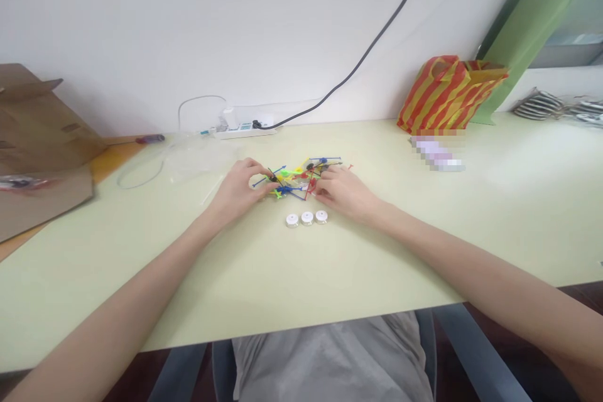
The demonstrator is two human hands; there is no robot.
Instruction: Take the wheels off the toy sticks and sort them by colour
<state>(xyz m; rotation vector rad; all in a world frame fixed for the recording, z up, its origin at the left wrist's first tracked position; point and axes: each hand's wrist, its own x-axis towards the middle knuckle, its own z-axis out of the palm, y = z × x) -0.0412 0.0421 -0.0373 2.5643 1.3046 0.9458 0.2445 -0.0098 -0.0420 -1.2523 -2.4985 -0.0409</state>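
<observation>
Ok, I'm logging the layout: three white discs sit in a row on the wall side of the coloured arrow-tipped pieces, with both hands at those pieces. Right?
Wrong side: the head view shows the white discs on the person's side of the coloured arrow-tipped pieces. The rest holds.

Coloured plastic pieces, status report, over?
Left hand and right hand at opposite sides of coloured plastic pieces. Pieces heaped, overlapping. Three white discs lined up on near side, likely not obstructing.
</observation>
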